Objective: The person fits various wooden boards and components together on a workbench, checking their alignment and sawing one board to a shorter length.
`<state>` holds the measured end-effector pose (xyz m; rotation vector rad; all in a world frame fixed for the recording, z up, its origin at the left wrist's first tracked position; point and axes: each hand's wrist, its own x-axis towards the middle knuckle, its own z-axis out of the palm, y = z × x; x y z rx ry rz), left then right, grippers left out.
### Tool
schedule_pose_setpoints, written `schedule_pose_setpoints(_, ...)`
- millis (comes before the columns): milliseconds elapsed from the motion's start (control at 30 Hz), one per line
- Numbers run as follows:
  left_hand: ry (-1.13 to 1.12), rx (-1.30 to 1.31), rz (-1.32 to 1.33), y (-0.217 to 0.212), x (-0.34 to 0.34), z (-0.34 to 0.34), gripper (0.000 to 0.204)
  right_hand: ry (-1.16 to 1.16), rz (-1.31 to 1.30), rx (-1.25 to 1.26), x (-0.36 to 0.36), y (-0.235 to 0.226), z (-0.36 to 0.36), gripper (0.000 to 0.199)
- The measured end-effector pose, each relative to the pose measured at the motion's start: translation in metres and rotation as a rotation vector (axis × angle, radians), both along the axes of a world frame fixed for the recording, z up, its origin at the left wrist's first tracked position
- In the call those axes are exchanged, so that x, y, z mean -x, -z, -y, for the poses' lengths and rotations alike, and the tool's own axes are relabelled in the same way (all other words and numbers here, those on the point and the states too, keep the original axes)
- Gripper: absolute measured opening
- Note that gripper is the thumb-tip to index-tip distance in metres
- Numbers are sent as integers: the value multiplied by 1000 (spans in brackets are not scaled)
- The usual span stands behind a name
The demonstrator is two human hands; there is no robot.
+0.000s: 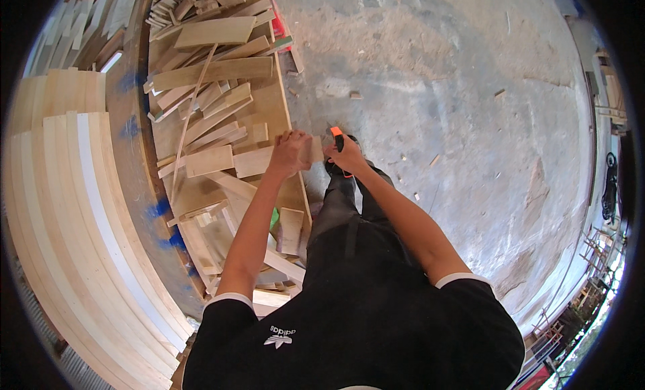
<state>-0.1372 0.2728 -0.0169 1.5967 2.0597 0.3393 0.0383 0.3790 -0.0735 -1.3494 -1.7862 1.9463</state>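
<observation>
My left hand (291, 153) is closed around a small flat piece of pale wood (313, 149), held over the right wall of a box of offcuts. Just to the right, my right hand (348, 155) grips an orange-and-black handled tool (338, 139); its exact kind is hard to make out. The wood piece lies between both hands, close to the right fingers. Whether the tool touches the wood cannot be seen.
To my left stands a long wooden box (279, 88) heaped with wood offcuts (208, 71). Beyond it lie long pale boards (74, 208) side by side. Small scraps dot the concrete floor (457, 141) on the right. A green object (274, 219) shows among the offcuts.
</observation>
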Motion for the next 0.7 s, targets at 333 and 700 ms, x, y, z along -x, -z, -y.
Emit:
schedule_pose_setpoints(333, -64, -9, -22, 2, 10, 14, 78, 65, -6, 12, 45, 0, 21, 30)
schedule_pose_setpoints(700, -312, -225, 126, 35, 13, 4, 23, 88, 35, -25, 46, 24, 25, 30)
